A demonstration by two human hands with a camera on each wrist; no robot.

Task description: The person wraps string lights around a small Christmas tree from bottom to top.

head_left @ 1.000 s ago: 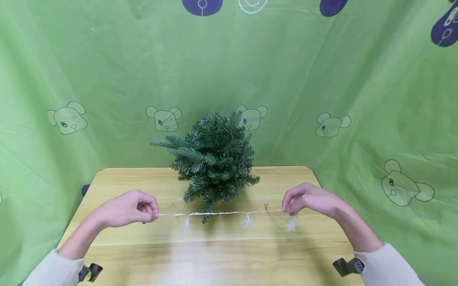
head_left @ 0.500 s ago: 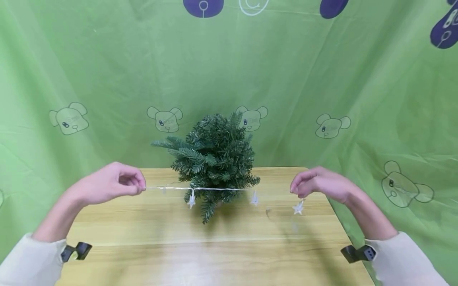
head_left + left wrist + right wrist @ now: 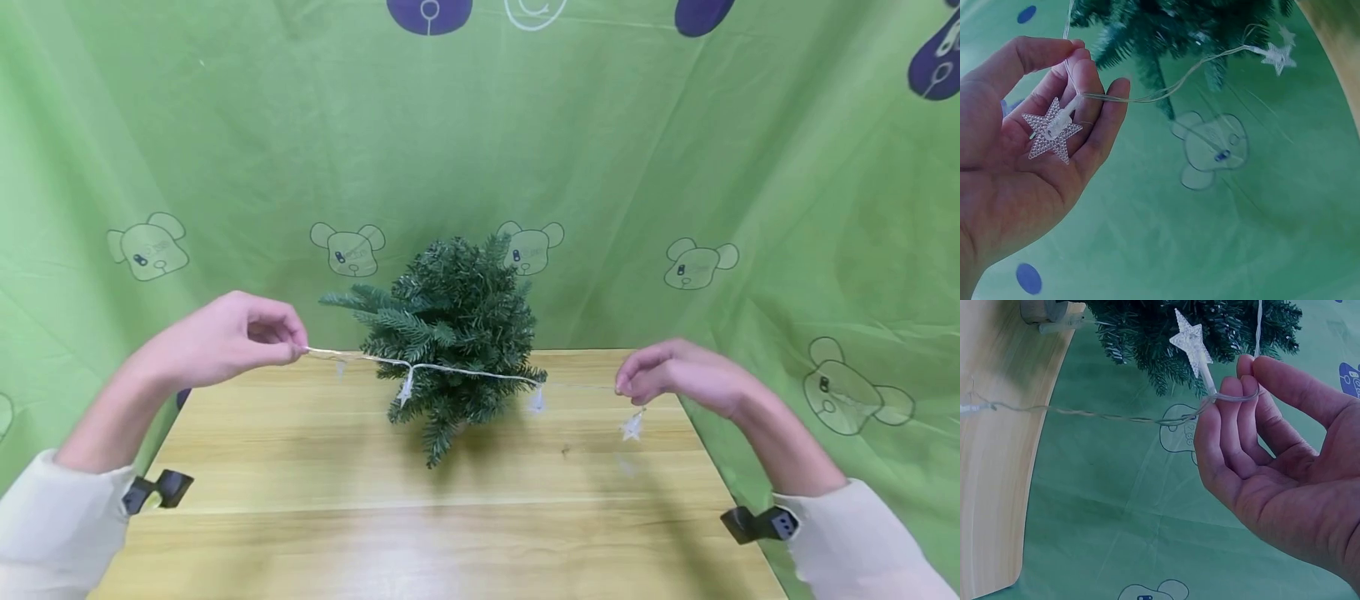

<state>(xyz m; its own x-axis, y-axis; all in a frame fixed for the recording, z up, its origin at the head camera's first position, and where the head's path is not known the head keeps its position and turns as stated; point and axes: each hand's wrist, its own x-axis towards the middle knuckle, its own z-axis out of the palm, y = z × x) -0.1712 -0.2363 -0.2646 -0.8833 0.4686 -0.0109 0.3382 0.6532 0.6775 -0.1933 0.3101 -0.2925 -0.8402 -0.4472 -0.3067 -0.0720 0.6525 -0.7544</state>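
A clear string of star lights (image 3: 472, 372) stretches between my two hands, in front of the lower branches of a small green Christmas tree (image 3: 457, 317). My left hand (image 3: 228, 340) pinches its left part between thumb and index finger, slightly higher than the other end. In the left wrist view a clear star (image 3: 1052, 130) lies against the curled fingers. My right hand (image 3: 686, 379) pinches the wire at the right. Another star (image 3: 1191, 340) stands by its fingertips in the right wrist view. Whether the string touches the needles, I cannot tell.
The tree stands toward the back of a light wooden table (image 3: 337, 508). A green cloth (image 3: 600, 150) printed with bear heads hangs behind and beside it. The tree's round base (image 3: 1044, 309) shows partly in the right wrist view.
Both hands have risen and spread apart, the left moving up more. The string has lifted from near the tabletop to across the tree's lower branches. The tree has not moved.
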